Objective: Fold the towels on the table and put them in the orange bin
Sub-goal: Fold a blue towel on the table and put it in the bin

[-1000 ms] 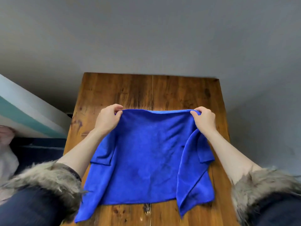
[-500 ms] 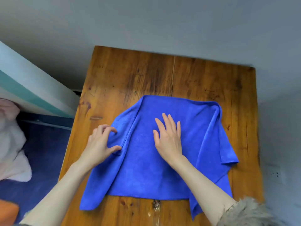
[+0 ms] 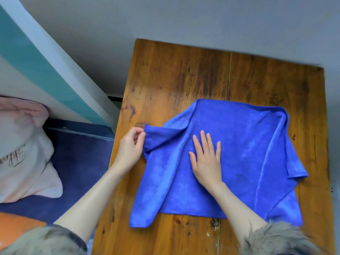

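Observation:
A blue towel (image 3: 244,148) lies spread on the wooden table (image 3: 193,76), its left and right sides still rumpled and partly folded over. My left hand (image 3: 130,150) pinches the towel's left corner and holds it out toward the table's left edge. My right hand (image 3: 207,159) lies flat on the middle of the towel, fingers straight, pressing it down. An orange surface (image 3: 16,227), perhaps the bin, shows at the lower left on the floor; only a corner is visible.
A pink cushion (image 3: 22,153) with script lettering lies on a dark blue surface (image 3: 81,162) left of the table. A white and teal panel (image 3: 46,70) slants behind it. A grey wall rises past the table's far edge.
Both hands let go of the towel's far edge and laid it down. My right hand pressed flat on the middle. My left hand pulled the left corner outward.

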Action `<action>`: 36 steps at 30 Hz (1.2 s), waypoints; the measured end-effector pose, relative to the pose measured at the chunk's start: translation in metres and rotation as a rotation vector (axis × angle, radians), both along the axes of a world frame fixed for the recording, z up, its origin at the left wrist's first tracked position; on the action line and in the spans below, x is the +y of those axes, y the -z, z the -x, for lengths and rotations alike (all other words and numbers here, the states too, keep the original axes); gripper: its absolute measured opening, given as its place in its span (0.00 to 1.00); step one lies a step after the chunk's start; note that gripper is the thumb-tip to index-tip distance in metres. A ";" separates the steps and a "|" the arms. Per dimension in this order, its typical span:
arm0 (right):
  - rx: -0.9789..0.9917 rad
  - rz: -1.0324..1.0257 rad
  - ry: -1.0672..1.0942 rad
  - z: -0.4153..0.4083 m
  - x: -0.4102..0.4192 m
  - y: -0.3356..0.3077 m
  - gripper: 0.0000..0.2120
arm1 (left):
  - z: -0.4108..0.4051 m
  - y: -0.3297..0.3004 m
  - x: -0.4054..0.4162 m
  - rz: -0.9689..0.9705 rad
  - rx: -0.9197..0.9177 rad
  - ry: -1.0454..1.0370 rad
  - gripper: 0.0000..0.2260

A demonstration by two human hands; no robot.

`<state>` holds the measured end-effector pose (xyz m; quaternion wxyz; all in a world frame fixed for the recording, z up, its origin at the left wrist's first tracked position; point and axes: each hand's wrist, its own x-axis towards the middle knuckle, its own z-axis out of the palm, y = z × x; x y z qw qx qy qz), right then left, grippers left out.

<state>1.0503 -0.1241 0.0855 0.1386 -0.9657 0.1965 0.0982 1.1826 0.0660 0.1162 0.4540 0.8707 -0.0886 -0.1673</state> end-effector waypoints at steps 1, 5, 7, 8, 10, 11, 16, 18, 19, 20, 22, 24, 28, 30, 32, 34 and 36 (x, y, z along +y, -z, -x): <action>-0.008 0.014 0.007 0.000 0.001 0.000 0.24 | -0.012 -0.002 0.000 -0.005 0.015 -0.044 0.04; -0.032 0.086 0.017 -0.002 0.005 0.002 0.25 | -0.072 -0.015 -0.004 -0.069 -0.135 -0.107 0.06; -0.036 0.101 0.019 -0.002 0.005 0.004 0.25 | -0.097 -0.018 -0.006 -0.106 -0.171 -0.127 0.08; -0.036 0.101 0.023 -0.002 0.006 0.004 0.25 | -0.103 -0.018 -0.007 -0.112 -0.179 -0.114 0.09; -0.039 0.104 0.025 -0.001 0.006 0.004 0.25 | -0.103 -0.018 -0.007 -0.133 -0.220 -0.050 0.12; -0.043 0.109 0.026 -0.001 0.006 0.004 0.25 | -0.098 -0.016 -0.005 -0.180 -0.280 -0.011 0.15; -0.064 0.066 0.069 -0.006 0.011 0.002 0.25 | -0.049 0.006 0.006 -0.404 -0.486 0.305 0.18; -0.072 0.049 0.078 -0.008 0.013 0.003 0.26 | -0.037 0.019 0.005 -0.465 -0.371 0.461 0.23; -0.072 0.048 0.078 -0.008 0.013 0.003 0.27 | -0.035 0.026 0.006 -0.508 -0.332 0.502 0.26; -0.071 0.054 0.078 -0.009 0.014 0.004 0.27 | -0.036 0.033 0.006 -0.552 -0.321 0.518 0.27; -0.064 0.073 0.085 -0.010 0.015 0.006 0.27 | -0.040 0.043 0.008 -0.638 -0.364 0.528 0.28; -0.057 0.103 0.093 -0.011 0.018 0.009 0.27 | -0.045 0.047 0.011 -0.684 -0.409 0.535 0.28; -0.041 0.112 0.113 -0.017 0.025 0.011 0.28 | -0.050 0.048 0.014 -0.701 -0.431 0.539 0.28; -0.021 0.087 0.116 -0.020 0.027 0.010 0.29 | -0.046 0.047 0.014 -0.698 -0.410 0.511 0.26; -0.011 0.052 0.085 -0.020 0.025 0.007 0.29 | -0.033 0.046 0.010 -0.717 -0.397 0.502 0.26; -0.035 0.025 0.037 -0.013 0.014 0.000 0.29 | -0.012 0.043 0.001 -0.717 -0.385 0.525 0.26; -0.069 0.025 0.022 0.002 -0.004 -0.010 0.28 | 0.011 0.041 -0.016 -0.705 -0.368 0.576 0.26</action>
